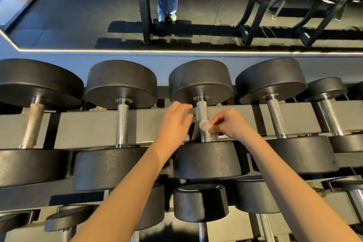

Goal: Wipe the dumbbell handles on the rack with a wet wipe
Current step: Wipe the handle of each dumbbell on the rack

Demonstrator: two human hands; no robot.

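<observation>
The right hand [229,124] pinched a crumpled, fibrous white wet wipe [206,129] in curled fingertips and held it against the lower part of a knurled chrome handle [202,109], the hand lying at four o'clock of that bar. The handle joined two round, matte black heads [200,80] resting across the flat grey rack [94,125]. At nine o'clock of the handle the left hand [174,122] hovered with loose, spread fingers, holding nothing. At twelve o'clock a mirror [78,15] reflected more racks.
</observation>
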